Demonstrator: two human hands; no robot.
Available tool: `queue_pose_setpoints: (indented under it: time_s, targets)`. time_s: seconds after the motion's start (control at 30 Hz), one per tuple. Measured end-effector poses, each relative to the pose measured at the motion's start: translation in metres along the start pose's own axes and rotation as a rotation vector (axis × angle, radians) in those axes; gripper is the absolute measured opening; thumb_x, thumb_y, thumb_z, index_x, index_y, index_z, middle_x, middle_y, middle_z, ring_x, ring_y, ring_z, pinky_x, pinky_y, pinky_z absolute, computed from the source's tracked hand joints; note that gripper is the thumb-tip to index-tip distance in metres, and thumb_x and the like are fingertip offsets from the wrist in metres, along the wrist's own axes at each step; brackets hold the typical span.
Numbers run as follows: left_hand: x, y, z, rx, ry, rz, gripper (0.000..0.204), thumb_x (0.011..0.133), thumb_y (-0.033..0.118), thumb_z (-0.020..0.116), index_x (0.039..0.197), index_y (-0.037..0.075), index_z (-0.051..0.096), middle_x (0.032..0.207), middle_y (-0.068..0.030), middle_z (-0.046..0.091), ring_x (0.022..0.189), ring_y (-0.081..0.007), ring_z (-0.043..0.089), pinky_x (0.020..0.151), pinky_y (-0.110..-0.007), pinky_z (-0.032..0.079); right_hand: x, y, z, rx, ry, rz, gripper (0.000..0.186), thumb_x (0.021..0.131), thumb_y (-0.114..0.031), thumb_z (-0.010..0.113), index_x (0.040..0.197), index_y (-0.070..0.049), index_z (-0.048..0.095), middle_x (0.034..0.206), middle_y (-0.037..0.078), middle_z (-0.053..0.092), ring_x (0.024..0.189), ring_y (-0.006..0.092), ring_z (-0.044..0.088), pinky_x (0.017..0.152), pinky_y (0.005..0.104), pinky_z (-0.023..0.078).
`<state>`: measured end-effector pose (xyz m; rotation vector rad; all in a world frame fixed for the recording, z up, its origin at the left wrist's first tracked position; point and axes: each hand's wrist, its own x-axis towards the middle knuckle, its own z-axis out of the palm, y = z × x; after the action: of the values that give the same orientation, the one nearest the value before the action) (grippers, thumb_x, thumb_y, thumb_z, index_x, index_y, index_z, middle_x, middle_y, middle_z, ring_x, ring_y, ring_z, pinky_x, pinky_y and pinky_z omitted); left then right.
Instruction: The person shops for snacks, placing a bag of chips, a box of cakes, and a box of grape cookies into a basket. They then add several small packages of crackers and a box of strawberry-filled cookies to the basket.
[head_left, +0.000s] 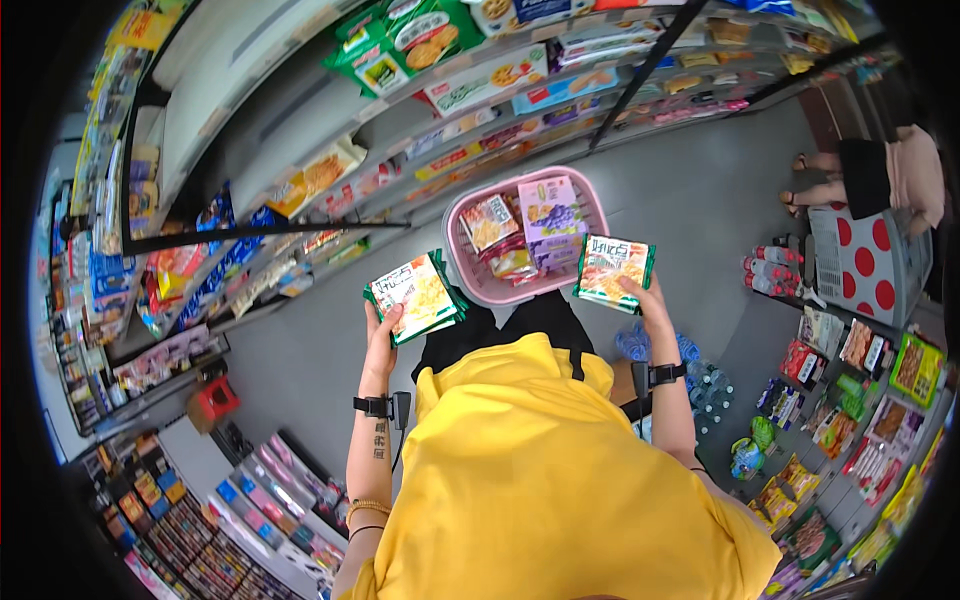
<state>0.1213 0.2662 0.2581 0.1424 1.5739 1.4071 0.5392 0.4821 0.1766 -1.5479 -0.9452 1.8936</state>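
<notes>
My left hand (382,335) grips a small stack of green-and-white biscuit packets (412,292), its thumb on the top one. In my right hand (652,300) is another stack of green-edged biscuit packets (613,265), also with the thumb on top. Between and just beyond the two stacks stands a pink plastic basket (453,250) on the floor. Inside lie a purple box with grapes pictured on it (552,208), a biscuit packet (488,222) and some red and yellow packets (513,265) partly hidden beneath it.
Shelves of packaged snacks (490,80) rise ahead and to the left, some stretches bare. At right, bottles (772,270) stand by a red-dotted display box (865,265), beside another person (880,180). Low snack racks (840,390) line the right; wrapped water bottles (710,390) stand near my right arm.
</notes>
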Motion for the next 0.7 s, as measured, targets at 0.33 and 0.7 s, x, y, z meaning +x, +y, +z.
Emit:
queue_pose_setpoints:
  time_s: [0.33, 0.7]
  targets:
    - [0.0, -0.034, -0.021, -0.061, 0.105, -0.06, 0.064, 0.085, 0.014, 0.066, 0.134, -0.002, 0.029, 0.123, -0.0125, 0.052, 0.112, -0.0189, 0.053, 0.098, -0.03, 0.041, 0.041, -0.036, 0.059, -0.121, -0.207, 0.082, 0.074, 0.076, -0.019, 0.076, 0.132, 0.003, 0.033, 0.12, 0.014, 0.055, 0.107, 0.0202, 0.056, 0.092, 0.0306, 0.045]
    - [0.082, -0.076, 0.037, -0.035, -0.247, -0.3, 0.068, 0.075, 0.01, 0.074, 0.128, -0.005, 0.034, 0.118, -0.0146, 0.056, 0.106, -0.0212, 0.058, 0.092, -0.031, 0.047, 0.026, -0.033, 0.081, -0.341, -0.316, 0.073, 0.076, 0.073, -0.021, 0.079, 0.13, 0.003, 0.035, 0.119, 0.013, 0.054, 0.109, 0.0193, 0.054, 0.095, 0.0312, 0.043]
